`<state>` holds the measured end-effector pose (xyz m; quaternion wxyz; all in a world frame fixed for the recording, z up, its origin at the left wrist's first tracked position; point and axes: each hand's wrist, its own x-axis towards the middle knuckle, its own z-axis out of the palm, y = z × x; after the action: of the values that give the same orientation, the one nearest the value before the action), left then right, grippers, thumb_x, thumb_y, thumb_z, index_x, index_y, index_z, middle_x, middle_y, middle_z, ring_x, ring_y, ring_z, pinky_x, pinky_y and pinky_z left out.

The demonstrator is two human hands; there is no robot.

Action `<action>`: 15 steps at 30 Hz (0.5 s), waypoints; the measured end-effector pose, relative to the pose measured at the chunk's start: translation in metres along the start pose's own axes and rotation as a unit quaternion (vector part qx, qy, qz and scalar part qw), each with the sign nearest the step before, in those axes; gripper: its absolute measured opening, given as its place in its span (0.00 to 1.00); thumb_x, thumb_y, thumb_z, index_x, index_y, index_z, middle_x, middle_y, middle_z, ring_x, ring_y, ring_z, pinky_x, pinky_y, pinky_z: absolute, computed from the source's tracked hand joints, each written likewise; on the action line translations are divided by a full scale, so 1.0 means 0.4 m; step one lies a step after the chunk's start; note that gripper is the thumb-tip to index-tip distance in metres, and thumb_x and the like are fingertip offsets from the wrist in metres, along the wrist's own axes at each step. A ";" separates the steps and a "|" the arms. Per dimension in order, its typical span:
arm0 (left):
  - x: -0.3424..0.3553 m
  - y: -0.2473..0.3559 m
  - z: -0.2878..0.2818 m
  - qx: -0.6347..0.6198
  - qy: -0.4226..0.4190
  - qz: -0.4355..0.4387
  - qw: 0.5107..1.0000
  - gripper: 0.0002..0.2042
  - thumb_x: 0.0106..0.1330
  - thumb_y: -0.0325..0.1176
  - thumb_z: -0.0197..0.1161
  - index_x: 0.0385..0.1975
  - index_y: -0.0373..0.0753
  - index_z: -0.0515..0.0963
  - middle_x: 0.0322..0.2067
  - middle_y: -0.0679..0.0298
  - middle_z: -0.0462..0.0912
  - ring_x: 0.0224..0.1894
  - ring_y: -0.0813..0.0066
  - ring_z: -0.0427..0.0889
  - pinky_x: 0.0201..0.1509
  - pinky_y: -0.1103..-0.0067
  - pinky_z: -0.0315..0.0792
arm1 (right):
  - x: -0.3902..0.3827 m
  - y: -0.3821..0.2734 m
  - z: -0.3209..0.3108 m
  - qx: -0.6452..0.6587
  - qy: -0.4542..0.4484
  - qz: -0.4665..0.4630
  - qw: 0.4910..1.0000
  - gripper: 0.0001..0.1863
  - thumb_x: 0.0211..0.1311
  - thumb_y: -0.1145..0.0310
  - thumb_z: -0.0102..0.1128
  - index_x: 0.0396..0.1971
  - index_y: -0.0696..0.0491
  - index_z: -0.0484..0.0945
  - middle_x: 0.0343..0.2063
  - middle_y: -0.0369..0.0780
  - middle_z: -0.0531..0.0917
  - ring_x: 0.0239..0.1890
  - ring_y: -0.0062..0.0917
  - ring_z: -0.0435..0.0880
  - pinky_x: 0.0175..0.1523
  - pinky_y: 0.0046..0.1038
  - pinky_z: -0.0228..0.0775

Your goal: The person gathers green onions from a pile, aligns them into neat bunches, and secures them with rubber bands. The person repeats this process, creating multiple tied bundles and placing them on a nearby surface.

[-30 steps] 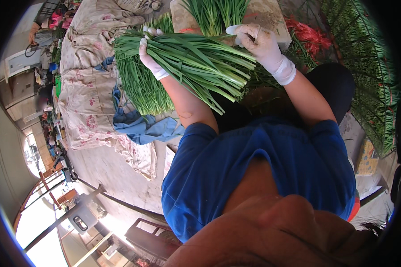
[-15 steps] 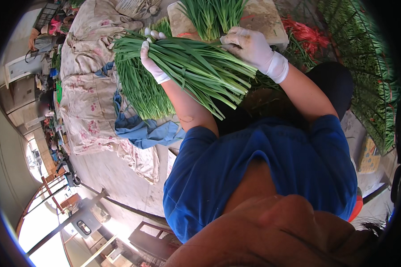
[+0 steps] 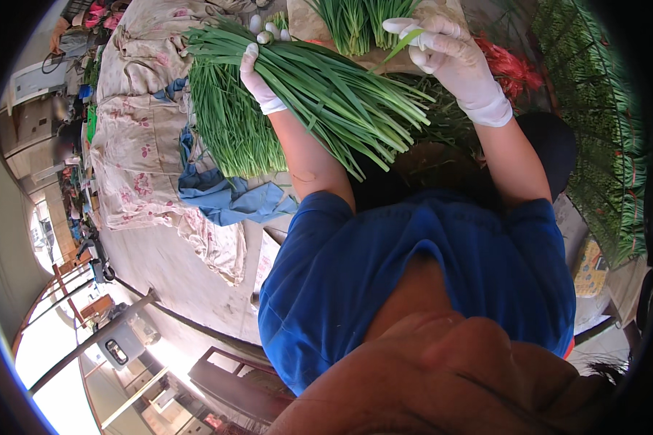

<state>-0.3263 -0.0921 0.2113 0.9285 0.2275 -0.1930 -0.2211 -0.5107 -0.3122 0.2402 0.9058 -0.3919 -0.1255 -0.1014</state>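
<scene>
My white-gloved left hand (image 3: 257, 87) grips a large bunch of long, flat green stalks (image 3: 345, 101), pale ends pointing right, its fingertips curled over the top. My white-gloved right hand (image 3: 461, 76) is raised right of the bunch, a single green blade (image 3: 403, 45) pinched in its fingers. Beneath the held bunch and to its left lies a pile of similar greens (image 3: 228, 134). Further bundles (image 3: 352, 25) rest on a stained board (image 3: 305, 18) at the top.
A floral cloth (image 3: 130, 152) and blue cloth (image 3: 236, 203) spread over the left side. Red plastic strands (image 3: 508, 65) lie beyond my right hand. Tied bundles of greens (image 3: 617, 174) under dark netting line the right edge. A cluttered room with bright openings shows far left.
My right hand went down to the bunch, then rose up and rightward, now with a single blade between its fingers. My left hand and the bunch are slightly higher in view.
</scene>
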 end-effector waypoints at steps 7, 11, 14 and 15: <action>0.018 0.008 -0.028 0.034 0.024 0.008 0.999 0.21 0.58 0.30 0.53 0.52 0.30 0.67 0.31 0.62 0.78 0.48 0.67 0.76 0.56 0.70 0.70 | -0.049 -0.091 -0.060 0.181 0.013 -0.045 0.982 0.04 0.57 0.73 0.53 0.27 0.58 0.72 0.40 0.46 0.77 0.37 0.24 0.72 0.40 0.23 0.63; 0.015 0.034 -0.006 0.052 0.109 0.006 0.993 0.18 0.56 0.27 0.57 0.48 0.32 0.70 0.30 0.63 0.78 0.37 0.71 0.77 0.47 0.75 0.72 | -0.211 -0.021 -0.289 -0.171 -0.037 0.196 0.965 0.09 0.55 0.71 0.58 0.35 0.58 0.75 0.37 0.44 0.78 0.40 0.32 0.77 0.43 0.31 0.69; 0.010 0.030 -0.008 0.066 0.117 -0.016 0.991 0.18 0.55 0.27 0.58 0.48 0.34 0.70 0.30 0.64 0.78 0.37 0.72 0.77 0.43 0.77 0.73 | -0.234 0.017 -0.237 -0.836 -0.121 0.198 0.498 0.13 0.53 0.68 0.62 0.39 0.53 0.79 0.38 0.41 0.81 0.37 0.31 0.81 0.45 0.31 0.74; 0.016 0.018 -0.013 0.056 0.108 -0.025 0.992 0.18 0.55 0.27 0.58 0.47 0.34 0.70 0.30 0.64 0.77 0.36 0.73 0.77 0.44 0.78 0.73 | -0.195 0.041 -0.195 -0.712 -0.010 0.140 0.688 0.14 0.53 0.68 0.63 0.42 0.49 0.80 0.39 0.39 0.80 0.37 0.29 0.81 0.45 0.26 0.73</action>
<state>-0.3162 -0.0879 0.2122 0.9241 0.3061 -0.0978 -0.2067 -0.5684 -0.3520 0.1533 0.3570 -0.9332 0.0313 -0.0280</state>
